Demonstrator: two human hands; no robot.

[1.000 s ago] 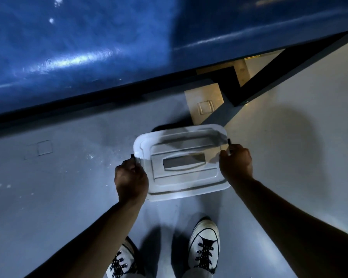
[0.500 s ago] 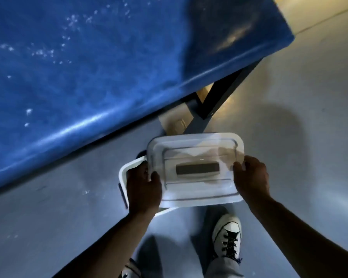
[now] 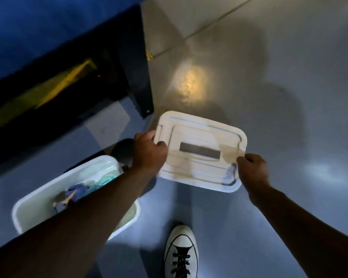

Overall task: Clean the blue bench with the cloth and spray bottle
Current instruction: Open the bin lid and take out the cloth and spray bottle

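The blue bench fills the upper left, with its black leg reaching the floor. I hold a clear plastic lid above the floor to the right of the bench leg. My left hand grips the lid's left end and my right hand pinches its right edge. The open white bin sits on the floor at lower left. Blue and teal cloths lie inside it, partly hidden by my left forearm. No spray bottle shows.
Grey floor spreads to the right with a bright light patch. My white sneaker stands at the bottom centre, below the lid. A yellow strip shows under the bench.
Both hands lifted the lid off the bin and carried it to the right. The bin now stands open at lower left, and the view swung toward the bench's end.
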